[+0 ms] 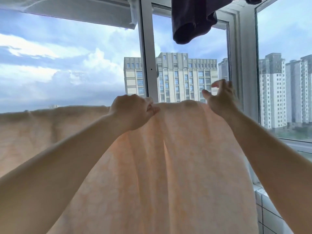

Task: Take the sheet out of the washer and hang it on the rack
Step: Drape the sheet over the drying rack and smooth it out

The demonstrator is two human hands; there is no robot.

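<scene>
Both forearms reach up from the bottom edge toward a peach sheet (168, 157) already draped over the rack.

Its top fold runs left to right at about hand height, the rack bar itself hidden under the cloth; the long hanging part falls straight down between the arms. Left hand (133, 112) has its fingers curled over that top fold, pinching the cloth near the middle. Right hand (221, 98) hovers just off the fold's right end, fingers spread and loosely bent, holding nothing. That right end sits just below and left of the free hand, so spreading the bunched sheet rightward along the bar looks like the right hand's job. A dark garment (192, 21) hangs above.
</scene>
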